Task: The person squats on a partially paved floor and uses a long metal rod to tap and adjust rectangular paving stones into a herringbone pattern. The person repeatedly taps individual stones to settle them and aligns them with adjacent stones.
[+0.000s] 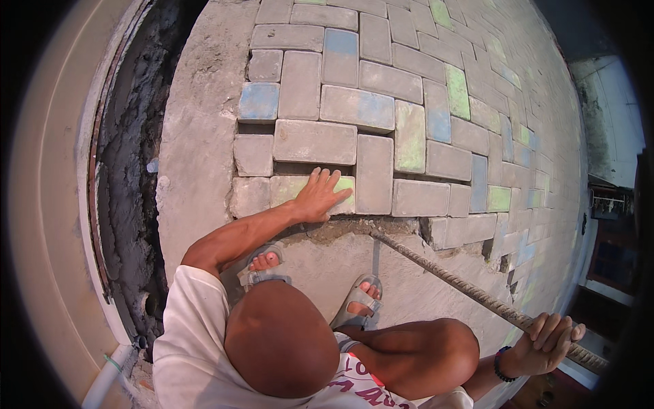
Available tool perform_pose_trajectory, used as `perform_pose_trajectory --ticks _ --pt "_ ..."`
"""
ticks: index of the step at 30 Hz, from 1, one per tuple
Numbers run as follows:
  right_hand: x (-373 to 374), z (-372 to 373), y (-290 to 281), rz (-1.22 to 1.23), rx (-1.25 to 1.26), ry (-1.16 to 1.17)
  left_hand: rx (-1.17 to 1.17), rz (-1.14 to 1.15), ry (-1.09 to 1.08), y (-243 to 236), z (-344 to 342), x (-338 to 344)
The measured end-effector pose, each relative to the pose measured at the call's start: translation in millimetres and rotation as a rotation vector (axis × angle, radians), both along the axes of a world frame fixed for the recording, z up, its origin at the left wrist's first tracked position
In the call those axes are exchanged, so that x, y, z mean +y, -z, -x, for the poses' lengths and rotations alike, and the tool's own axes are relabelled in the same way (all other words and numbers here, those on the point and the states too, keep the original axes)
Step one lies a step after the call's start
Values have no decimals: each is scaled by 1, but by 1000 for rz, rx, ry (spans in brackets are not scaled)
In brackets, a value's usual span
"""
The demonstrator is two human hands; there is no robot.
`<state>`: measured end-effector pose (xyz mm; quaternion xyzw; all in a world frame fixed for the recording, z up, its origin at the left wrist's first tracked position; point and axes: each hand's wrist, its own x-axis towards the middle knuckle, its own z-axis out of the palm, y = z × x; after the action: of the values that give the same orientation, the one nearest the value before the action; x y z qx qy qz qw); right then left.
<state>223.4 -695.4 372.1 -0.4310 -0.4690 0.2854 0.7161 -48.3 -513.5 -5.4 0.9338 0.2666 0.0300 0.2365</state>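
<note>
My left hand [317, 196] rests with fingers spread on a grey paving brick with faded green paint [285, 189], in the front row of the paving. An open gap runs along that brick's far side, between it and a plain grey paving brick [315, 142]. At the lower right, my right hand [549, 343] is wrapped round a long ribbed steel bar [458, 285]. The bar slants away to the left, and its tip is at the dirt-filled front edge of the paving, just right of the green brick.
Pavers with blue and green patches [409, 136] spread to the far right, several with gaps between. A concrete strip [197, 136] borders them at left, beside a dark rough trench [133, 157]. My sandalled feet stand on concrete [320, 262]. A white pipe [109, 375] lies lower left.
</note>
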Motion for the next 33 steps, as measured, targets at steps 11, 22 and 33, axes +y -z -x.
perform_pose_trajectory --ticks 11,22,33 --pt "-6 -11 4 4 -6 4 92 88 22 -9 -1 3" --pt "0 -7 14 17 30 -46 36 151 43 -6 -2 12" --pt "-22 -10 5 24 20 -3 78 127 52 -26 -3 5"
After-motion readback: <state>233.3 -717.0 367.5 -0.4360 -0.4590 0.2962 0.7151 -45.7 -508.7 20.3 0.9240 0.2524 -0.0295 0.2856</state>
